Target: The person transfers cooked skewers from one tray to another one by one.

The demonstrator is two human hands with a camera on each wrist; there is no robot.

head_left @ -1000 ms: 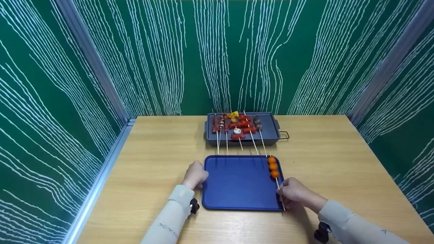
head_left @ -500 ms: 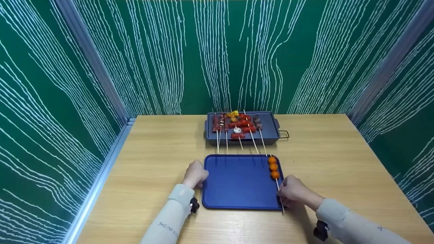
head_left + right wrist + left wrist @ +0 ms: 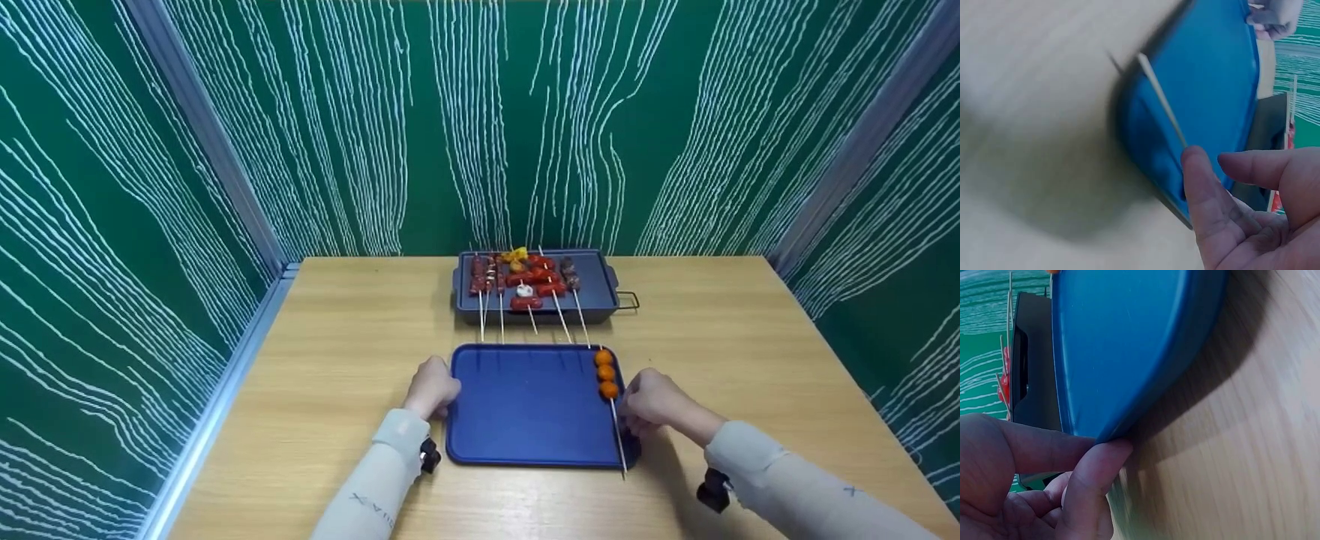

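A blue rectangular tray point(image 3: 529, 409) lies on the wooden table. My left hand point(image 3: 433, 386) pinches its left rim between thumb and forefinger, as the left wrist view shows up close. Along the tray's right edge lies a skewer of orange balls point(image 3: 606, 373), its stick point(image 3: 1163, 104) crossing the near rim. Right beside that stick is my right hand point(image 3: 656, 401). In the right wrist view its thumb and forefinger stand apart, and the stick passes out of sight behind one fingertip, not gripped.
Behind the tray stands a dark grill pan point(image 3: 600, 289) with a wire handle point(image 3: 630, 300) at its right. Several meat and vegetable skewers point(image 3: 525, 277) lie on it, sticks reaching toward the tray. Green walls with white lines enclose the table point(image 3: 360, 322).
My right hand has let go of the skewer's stick and shifted slightly away and upward. The skewer has settled a little nearer to me. My left hand stays on the tray's rim.
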